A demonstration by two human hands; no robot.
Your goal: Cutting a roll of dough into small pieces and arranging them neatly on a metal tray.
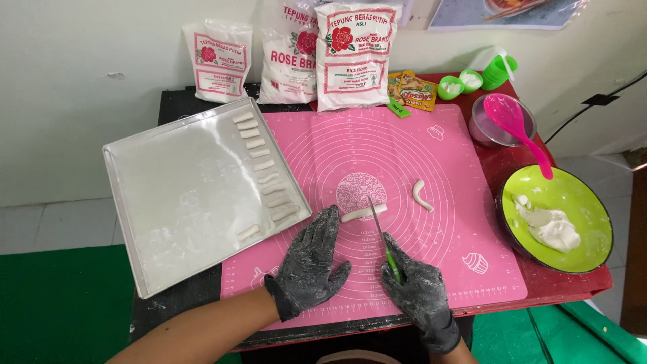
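Packages: three white plastic flour bags with red-framed labels and a red flower emblem lean against the pale wall at the back of the table. The left bag [218, 59] stands apart and is smaller; the middle bag [290, 50] and the right bag [355, 54] overlap. Just right of them lies a small yellow-orange sachet [414, 87], then two small green cups holding white powder [460, 83] and a stack of green cups [500, 71].

Your work surface is a pink silicone baking mat printed with white concentric circles [323, 145]. On it, near the centre, lies a short white dough rope [364, 213], roughly level and slightly bent; a second, curved white dough piece [422, 195] sits well apart to its right.

Your left hand [311, 259], in a flour-dusted black glove, lies flat with fingers spread, fingertips just beside the left end of the rope. Your right hand [419, 291], gloved likewise, is closed around the green handle of a thin-bladed knife [381, 232], whose tip rests at the rope.

Left of the mat: a square silver metal tray [182, 195] with a column of short cut dough pieces [264, 172] along its right edge. Far right: a lime-green bowl with a lump of white dough [555, 219], and a clear bowl holding a pink plastic spoon [515, 128]
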